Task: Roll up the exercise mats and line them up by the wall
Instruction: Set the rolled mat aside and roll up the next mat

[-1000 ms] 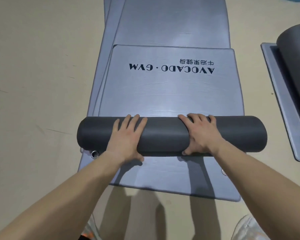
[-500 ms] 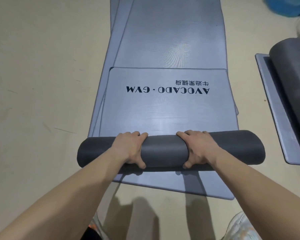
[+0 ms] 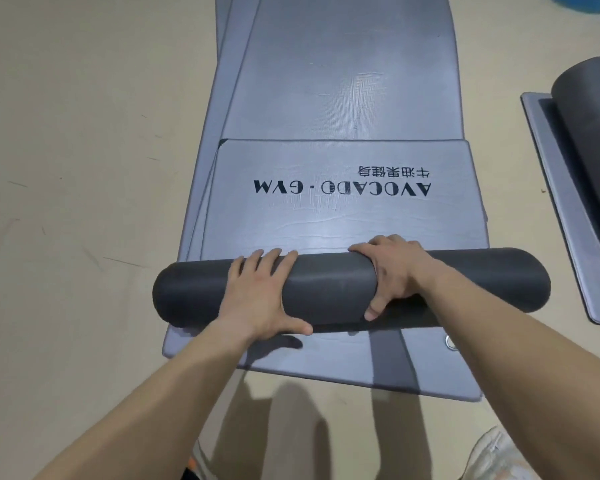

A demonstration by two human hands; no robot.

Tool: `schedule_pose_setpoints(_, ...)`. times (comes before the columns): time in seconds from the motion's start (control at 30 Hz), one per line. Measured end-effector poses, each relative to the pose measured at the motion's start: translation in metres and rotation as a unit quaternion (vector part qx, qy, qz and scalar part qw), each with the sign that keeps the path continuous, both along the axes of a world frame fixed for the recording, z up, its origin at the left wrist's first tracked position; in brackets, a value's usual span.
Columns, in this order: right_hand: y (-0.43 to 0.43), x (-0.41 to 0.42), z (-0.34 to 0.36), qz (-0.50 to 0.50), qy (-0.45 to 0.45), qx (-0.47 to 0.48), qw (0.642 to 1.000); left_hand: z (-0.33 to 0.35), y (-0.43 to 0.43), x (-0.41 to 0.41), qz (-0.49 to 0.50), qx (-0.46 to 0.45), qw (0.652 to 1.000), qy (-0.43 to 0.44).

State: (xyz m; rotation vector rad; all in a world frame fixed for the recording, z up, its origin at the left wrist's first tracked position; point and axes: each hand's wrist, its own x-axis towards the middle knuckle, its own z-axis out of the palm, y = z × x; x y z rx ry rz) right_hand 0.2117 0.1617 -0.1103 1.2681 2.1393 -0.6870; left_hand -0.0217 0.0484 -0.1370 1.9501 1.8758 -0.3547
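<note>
Here, partly rolled grey foam exercise mat [image 3: 326, 289], a dark cylinder lying crosswise on a stack of flat grey mats [image 3: 343, 81] over beige floor [image 3: 66, 168]. Left hand [image 3: 260, 292] pressed flat across it; right hand [image 3: 395, 271] curled round it, thumb beneath. Risk: uneven push, hence a skewed, telescoping roll. Surface matte, smooth; winding apparently tight.
</note>
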Motion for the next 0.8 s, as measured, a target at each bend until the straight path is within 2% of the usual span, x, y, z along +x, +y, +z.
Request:
schedule_pose_setpoints(0.1, -0.018, 0.005, -0.012, -0.013, 0.007, 0.110, 0.994, -0.007, 0.030, -0.009, 0.011, 0.019, 0.999, -0.031)
schedule_pose_setpoints(0.17, -0.043, 0.011, -0.027, 0.025, -0.025, 0.191, 0.981, -0.007, 0.051, -0.018, 0.012, -0.002, 0.998, -0.060)
schedule_pose_setpoints(0.23, -0.039, 0.011, -0.036, 0.031, -0.022, 0.217, 0.976, -0.013, 0.054, -0.019, 0.033, 0.028, 0.996, -0.083)
schedule_pose_setpoints(0.3, -0.014, 0.007, -0.035, 0.034, -0.005, 0.207, 0.978, -0.020, 0.039, -0.013, 0.051, 0.082, 0.993, -0.067)
schedule_pose_setpoints(0.4, 0.017, 0.000, -0.031, 0.054, -0.002, 0.168, 0.984, -0.035, 0.025, -0.008, -0.019, 0.104, 0.993, 0.047)
schedule_pose_setpoints(0.47, 0.032, -0.005, -0.026, 0.052, -0.011, 0.133, 0.990, -0.035, 0.043, -0.011, -0.033, 0.120, 0.990, 0.064)
schedule_pose_setpoints(0.57, 0.041, -0.011, -0.013, 0.025, -0.017, 0.052, 0.998, -0.020, 0.060, -0.013, -0.069, 0.083, 0.992, 0.072)
schedule_pose_setpoints(0.67, 0.016, -0.012, -0.007, 0.014, -0.023, -0.019, 0.999, -0.010, 0.033, -0.009, -0.091, 0.020, 0.993, 0.078)
schedule_pose_setpoints(0.8, -0.055, 0.010, -0.013, 0.034, -0.001, 0.094, 0.995, -0.005, -0.003, -0.003, -0.104, -0.002, 0.990, 0.094)
